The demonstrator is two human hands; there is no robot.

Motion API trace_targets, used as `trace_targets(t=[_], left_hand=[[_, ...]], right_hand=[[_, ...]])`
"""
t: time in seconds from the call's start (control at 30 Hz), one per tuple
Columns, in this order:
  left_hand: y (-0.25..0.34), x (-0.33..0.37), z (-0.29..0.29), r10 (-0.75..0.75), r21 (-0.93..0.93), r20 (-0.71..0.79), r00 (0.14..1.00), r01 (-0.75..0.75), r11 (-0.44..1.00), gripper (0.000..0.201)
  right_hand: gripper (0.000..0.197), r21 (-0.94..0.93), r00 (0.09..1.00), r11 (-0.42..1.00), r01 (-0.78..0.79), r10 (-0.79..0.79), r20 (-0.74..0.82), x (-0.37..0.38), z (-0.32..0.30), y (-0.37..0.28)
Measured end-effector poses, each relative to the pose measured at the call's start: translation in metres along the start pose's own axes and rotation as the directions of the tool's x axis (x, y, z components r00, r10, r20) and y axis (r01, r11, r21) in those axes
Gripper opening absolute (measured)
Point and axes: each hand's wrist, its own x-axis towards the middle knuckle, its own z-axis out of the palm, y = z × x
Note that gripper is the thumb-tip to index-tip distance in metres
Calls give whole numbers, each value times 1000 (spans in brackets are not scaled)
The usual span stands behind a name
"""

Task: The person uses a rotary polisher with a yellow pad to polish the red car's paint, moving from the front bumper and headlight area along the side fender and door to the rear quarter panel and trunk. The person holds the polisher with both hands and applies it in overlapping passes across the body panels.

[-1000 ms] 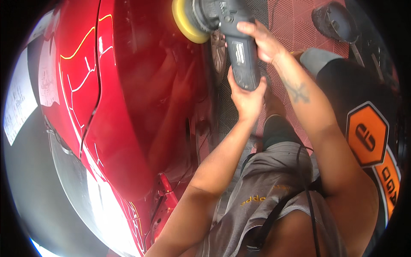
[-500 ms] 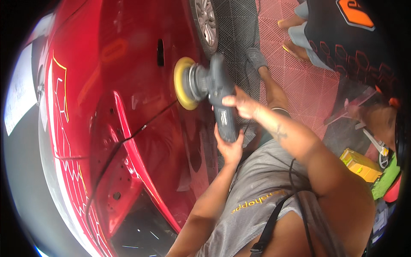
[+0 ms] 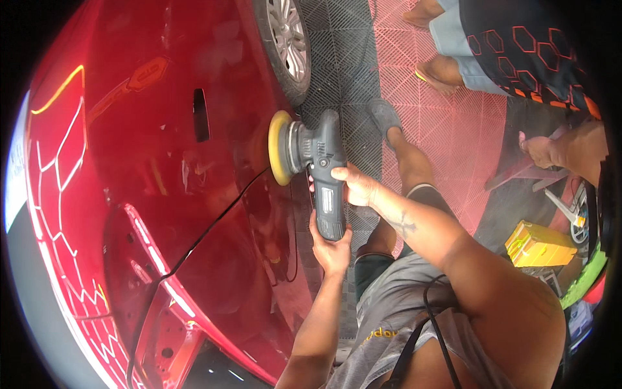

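Observation:
Both my hands hold a black polisher [image 3: 327, 155] with a round yellow foam pad [image 3: 280, 148]. My right hand [image 3: 355, 185] wraps round the middle of its body, thumb on top. My left hand [image 3: 332, 251] cups the rear end from below. The pad faces the red car's side panel [image 3: 227, 162], near the seam between two panels; whether it touches the paint I cannot tell. A dark door handle recess [image 3: 201, 115] lies left of the pad.
The car's wheel [image 3: 288, 42] is at the top. Another person stands at upper right, in a dark garment [image 3: 518, 52] with orange hexagons; one hand [image 3: 538, 149] shows. A yellow box [image 3: 539, 245] sits at right on the floor. A dark cord [image 3: 440, 330] hangs over my shirt.
My view has shifted, so the car appears farther left and lower. Against the car, the polisher has moved to the right, away from the door handle. Both hands keep their hold.

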Motion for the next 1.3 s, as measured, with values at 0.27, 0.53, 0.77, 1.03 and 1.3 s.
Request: trace_targets(t=[0.27,0.53,0.77,1.03,1.3], left_hand=[[-79,46,50,-250,285,56,967,224,932,98],[-59,41,36,-277,258,63,959,252,933,97],[-3,-42,-22,-115,-184,113,987,135,974,104],[74,-109,-98,86,-239,-42,995,-93,966,100],[128,-142,-143,214,-554,-196,957,-288,781,89]], right_hand=[[70,199,938,967,-159,211,-275,42,-116,79],[58,269,954,953,-137,200,-223,41,-107,73],[57,141,996,988,-57,65,-53,-28,-3,22],[68,-263,996,961,86,-88,1,-61,159,-32],[53,-523,938,781,340,-245,245,-98,333,-62]])
